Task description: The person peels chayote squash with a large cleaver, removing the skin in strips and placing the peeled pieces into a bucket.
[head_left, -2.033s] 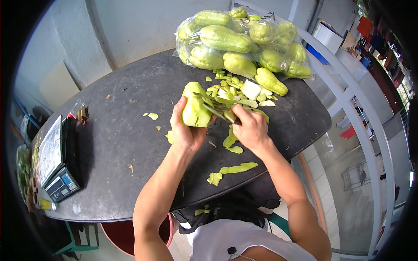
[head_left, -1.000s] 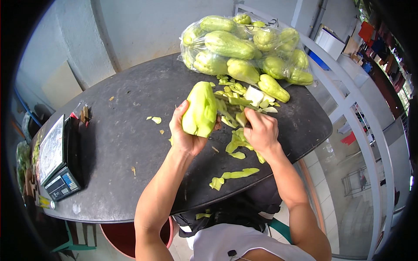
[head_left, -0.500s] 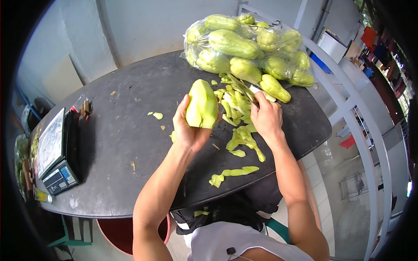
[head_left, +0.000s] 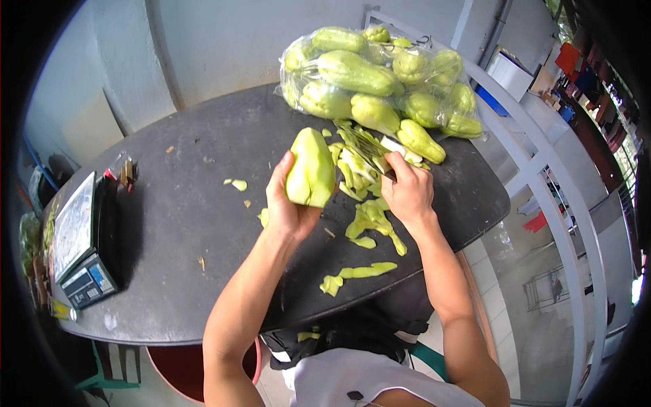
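Note:
My left hand (head_left: 285,207) is closed around a pale green chayote (head_left: 310,168), held upright above the dark table (head_left: 203,237). Its surface shows flat, pared facets. To the right, my right hand (head_left: 411,193) grips a knife (head_left: 363,145) by its handle. The wide blade points up and left, over a heap of peelings and apart from the chayote. Strips of green peel (head_left: 369,218) lie below and between the hands, and a longer strip (head_left: 369,270) rests near the table's front edge.
At the far side sits a clear plastic bag (head_left: 359,71) full of chayotes, with a chayote (head_left: 420,141) at its near edge. A scale (head_left: 88,251) stands on the left. A red tub (head_left: 173,366) is below the table, and white railing (head_left: 539,163) runs along the right.
The knife has turned so that more of its flat blade shows, and my right hand has shifted slightly. The chayote stays in my left hand; the whole view has shifted a little.

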The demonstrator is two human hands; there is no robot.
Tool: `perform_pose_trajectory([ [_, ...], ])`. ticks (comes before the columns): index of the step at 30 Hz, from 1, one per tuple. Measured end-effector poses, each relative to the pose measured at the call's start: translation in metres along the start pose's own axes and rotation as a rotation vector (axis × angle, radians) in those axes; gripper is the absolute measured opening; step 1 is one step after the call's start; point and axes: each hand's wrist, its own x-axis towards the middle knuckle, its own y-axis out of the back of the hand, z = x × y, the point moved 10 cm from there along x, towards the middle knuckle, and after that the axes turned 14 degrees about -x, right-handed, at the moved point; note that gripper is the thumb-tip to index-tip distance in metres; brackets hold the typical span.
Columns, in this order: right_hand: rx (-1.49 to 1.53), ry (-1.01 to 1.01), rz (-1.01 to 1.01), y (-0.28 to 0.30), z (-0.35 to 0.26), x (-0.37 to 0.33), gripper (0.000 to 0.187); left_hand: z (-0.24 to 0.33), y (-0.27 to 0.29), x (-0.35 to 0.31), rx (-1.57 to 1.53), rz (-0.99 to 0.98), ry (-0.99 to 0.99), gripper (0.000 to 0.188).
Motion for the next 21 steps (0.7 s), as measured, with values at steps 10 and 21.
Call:
perform_pose_trajectory([
  [10,0.002,0.425,0.219,0.028,-0.073,-0.045,0.030,-0.001,0.020,0.000,-0.047,0.105,0.044,0.054],
  [21,-0.154,0.470,0.202,0.027,-0.090,-0.049,0.021,-0.003,0.020,0.002,-0.074,0.067,0.033,0.049],
])
